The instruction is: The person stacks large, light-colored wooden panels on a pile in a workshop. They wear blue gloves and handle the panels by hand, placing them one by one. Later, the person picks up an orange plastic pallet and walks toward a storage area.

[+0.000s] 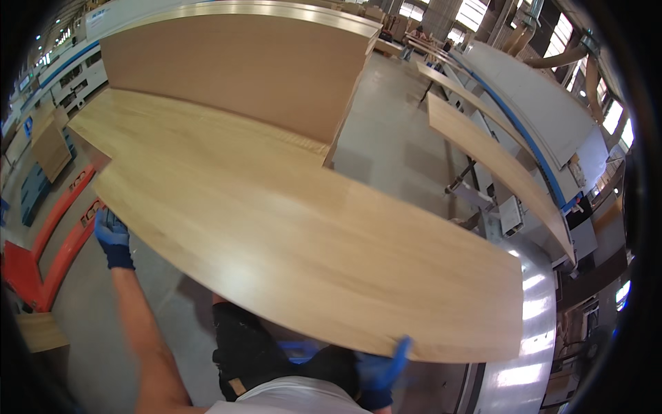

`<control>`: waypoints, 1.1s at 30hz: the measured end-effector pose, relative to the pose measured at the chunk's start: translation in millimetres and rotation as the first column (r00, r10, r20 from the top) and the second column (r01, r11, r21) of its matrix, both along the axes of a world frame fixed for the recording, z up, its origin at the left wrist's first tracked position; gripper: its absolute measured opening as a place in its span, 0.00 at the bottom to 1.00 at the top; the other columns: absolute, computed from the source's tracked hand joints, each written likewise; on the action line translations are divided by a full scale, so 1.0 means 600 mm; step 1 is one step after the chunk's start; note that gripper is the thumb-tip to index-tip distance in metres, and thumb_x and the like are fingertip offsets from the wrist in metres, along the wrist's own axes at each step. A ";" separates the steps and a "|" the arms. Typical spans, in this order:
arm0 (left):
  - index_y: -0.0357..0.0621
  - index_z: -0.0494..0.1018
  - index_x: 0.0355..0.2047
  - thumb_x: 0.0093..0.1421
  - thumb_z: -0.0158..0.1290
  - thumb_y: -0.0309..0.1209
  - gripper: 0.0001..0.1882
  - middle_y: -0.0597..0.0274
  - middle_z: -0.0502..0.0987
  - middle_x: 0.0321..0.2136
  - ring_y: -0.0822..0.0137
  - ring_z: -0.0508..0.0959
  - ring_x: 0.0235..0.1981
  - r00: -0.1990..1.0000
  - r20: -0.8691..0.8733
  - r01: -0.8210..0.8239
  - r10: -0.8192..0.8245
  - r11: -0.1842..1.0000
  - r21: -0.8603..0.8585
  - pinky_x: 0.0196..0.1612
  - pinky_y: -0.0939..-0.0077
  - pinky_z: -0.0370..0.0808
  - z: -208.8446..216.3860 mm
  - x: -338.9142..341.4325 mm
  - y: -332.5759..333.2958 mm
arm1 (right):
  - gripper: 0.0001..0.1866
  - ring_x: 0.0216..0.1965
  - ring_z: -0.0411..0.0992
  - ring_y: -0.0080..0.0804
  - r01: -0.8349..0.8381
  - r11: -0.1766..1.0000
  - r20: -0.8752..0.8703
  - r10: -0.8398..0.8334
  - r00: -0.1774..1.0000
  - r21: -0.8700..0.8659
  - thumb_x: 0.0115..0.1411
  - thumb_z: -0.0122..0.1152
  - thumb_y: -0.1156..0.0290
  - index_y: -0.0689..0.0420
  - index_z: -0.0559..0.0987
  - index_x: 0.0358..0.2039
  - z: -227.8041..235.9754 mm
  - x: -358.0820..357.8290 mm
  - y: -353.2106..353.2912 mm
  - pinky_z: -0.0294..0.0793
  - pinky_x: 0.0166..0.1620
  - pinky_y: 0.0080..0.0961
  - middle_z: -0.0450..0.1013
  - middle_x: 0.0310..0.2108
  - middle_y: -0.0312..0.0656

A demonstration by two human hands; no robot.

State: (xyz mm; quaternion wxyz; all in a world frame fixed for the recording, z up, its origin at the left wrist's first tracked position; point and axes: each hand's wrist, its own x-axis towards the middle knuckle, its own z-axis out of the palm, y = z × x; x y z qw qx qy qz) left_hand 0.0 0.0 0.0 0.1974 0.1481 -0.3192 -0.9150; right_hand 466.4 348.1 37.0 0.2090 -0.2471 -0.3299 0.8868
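Note:
A long, light wood-grain panel (310,241) stretches across in front of my body, bowed by the lens. My left hand (112,238), in a blue glove, grips its left end by the near edge. The right hand (381,369), also gloved in blue and slightly blurred, holds the near edge toward the right end. Its thumb lies over the top face, and the fingers underneath are hidden. Beyond the panel's left part, another wood-grain surface (172,107) lies at the foot of a tall block with a plain brown side (234,69).
Red pallet-truck forks (62,265) stand on the floor at the left. At the right, a long machine (538,103) with a blue edge has another wood panel (496,165) alongside it. A shiny metal surface (527,331) curves near the held panel's right end. A distant person (417,33) is at the back.

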 end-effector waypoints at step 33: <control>0.26 0.61 0.54 0.58 0.50 0.45 0.34 0.34 0.68 0.51 0.41 0.71 0.52 0.905 0.043 -0.023 0.423 0.149 -0.989 0.52 0.53 0.70 -0.030 -0.148 0.192 | 0.24 0.38 0.76 0.34 -0.366 0.574 0.399 0.074 0.914 0.733 0.67 0.46 0.51 0.59 0.73 0.49 -0.087 -0.319 0.190 0.80 0.33 0.33 0.74 0.43 0.43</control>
